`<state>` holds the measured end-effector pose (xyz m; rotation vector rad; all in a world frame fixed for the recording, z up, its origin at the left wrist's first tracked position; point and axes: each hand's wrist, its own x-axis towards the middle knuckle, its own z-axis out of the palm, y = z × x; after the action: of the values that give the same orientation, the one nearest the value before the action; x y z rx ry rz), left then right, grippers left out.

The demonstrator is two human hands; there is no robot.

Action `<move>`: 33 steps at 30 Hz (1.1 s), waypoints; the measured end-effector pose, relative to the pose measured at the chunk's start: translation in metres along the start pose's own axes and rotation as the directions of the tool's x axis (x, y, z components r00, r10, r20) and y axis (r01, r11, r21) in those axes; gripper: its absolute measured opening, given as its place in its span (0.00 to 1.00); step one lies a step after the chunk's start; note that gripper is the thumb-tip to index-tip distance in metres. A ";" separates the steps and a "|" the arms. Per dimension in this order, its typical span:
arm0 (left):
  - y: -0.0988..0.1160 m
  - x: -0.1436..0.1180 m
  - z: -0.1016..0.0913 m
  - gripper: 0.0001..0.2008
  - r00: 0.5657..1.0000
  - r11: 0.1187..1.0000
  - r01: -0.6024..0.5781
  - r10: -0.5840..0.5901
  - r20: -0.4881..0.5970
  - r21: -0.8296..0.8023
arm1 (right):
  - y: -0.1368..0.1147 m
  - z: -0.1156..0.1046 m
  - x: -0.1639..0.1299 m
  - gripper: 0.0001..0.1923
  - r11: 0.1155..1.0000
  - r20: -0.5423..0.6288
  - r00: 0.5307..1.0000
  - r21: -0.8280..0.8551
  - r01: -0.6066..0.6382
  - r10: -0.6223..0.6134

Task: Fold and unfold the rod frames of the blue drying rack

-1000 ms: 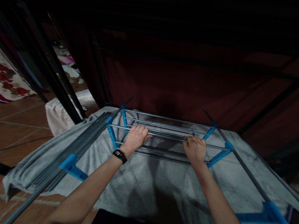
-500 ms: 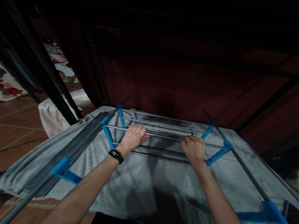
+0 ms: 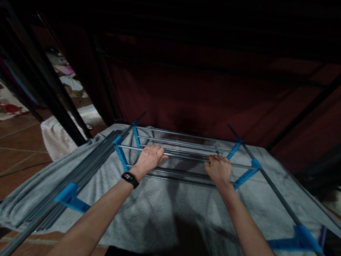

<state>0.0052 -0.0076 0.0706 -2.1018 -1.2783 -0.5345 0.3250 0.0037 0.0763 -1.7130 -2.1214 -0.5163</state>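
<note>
My left hand (image 3: pixel 149 159), with a black fitness band (image 3: pixel 130 179) on its wrist, is wrapped round a thin metal crossbar (image 3: pixel 186 157). Farther right, my right hand (image 3: pixel 218 169) grips the same bar, its fingers curled over the top. The bar belongs to a rack of grey tubes joined by blue plastic brackets (image 3: pixel 245 176). More crossbars run in front of and behind my hands. Two long side poles (image 3: pixel 280 198) slope toward me, each with another blue bracket (image 3: pixel 71 199) lower down. My fingertips are partly hidden behind the bar.
Under the rack lies a grey blanket (image 3: pixel 147 220). Several loose grey tubes (image 3: pixel 87 173) lie on its left side. A dark red curtain (image 3: pixel 188 95) hangs behind, with dark posts (image 3: pixel 65 98) at left. Beyond are a tiled floor (image 3: pixel 13 148) and a pale striped cloth (image 3: pixel 58 137).
The whole view has shifted slightly, so rack and hands appear a little farther left. Both hands keep their hold on the crossbar.
</note>
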 end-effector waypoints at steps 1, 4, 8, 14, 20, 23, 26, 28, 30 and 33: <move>0.000 0.000 0.000 0.17 1.000 1.000 0.000 0.000 0.003 0.004 | 0.000 -0.001 0.000 0.12 1.000 0.015 1.000 -0.004 -0.004 0.004; -0.001 0.001 0.000 0.18 1.000 1.000 -0.007 0.007 0.015 0.020 | -0.002 -0.005 0.002 0.12 1.000 0.061 0.998 -0.018 -0.011 0.012; -0.002 0.001 -0.002 0.20 1.000 1.000 -0.014 0.014 0.010 -0.010 | -0.003 -0.011 0.004 0.12 0.999 0.104 0.994 -0.030 -0.025 0.028; -0.002 0.002 -0.004 0.22 1.000 0.999 -0.003 0.004 0.010 -0.054 | -0.002 -0.009 0.004 0.11 1.000 0.066 0.998 -0.024 -0.012 0.014; -0.002 0.001 -0.006 0.19 0.999 0.998 0.013 -0.011 0.042 -0.056 | 0.001 -0.001 0.000 0.09 1.000 -0.031 0.999 -0.005 0.015 -0.015; -0.001 0.001 -0.006 0.18 0.999 0.998 0.011 -0.009 0.046 -0.058 | 0.002 0.002 -0.003 0.10 0.998 -0.083 0.995 0.011 0.054 -0.053; 0.002 0.000 -0.006 0.18 0.998 0.999 0.033 -0.030 0.050 -0.042 | 0.004 0.005 -0.006 0.10 0.996 -0.138 0.987 0.010 0.085 -0.083; 0.005 -0.001 -0.006 0.17 0.997 0.998 0.055 -0.054 0.057 -0.018 | 0.004 0.007 -0.008 0.11 0.996 -0.153 0.984 -0.007 0.087 -0.087; 0.008 -0.002 -0.008 0.16 0.995 0.997 0.074 -0.074 0.068 -0.001 | 0.005 0.008 -0.010 0.11 0.996 -0.150 0.984 -0.013 0.094 -0.095; 0.011 -0.007 -0.011 0.14 0.996 0.997 0.075 -0.074 0.054 -0.010 | 0.006 0.011 -0.014 0.11 0.993 -0.181 0.978 0.034 0.113 -0.105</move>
<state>0.0119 -0.0233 0.0714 -2.0976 -1.3917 -0.5226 0.3333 -0.0018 0.0602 -1.4736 -2.0888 -0.6250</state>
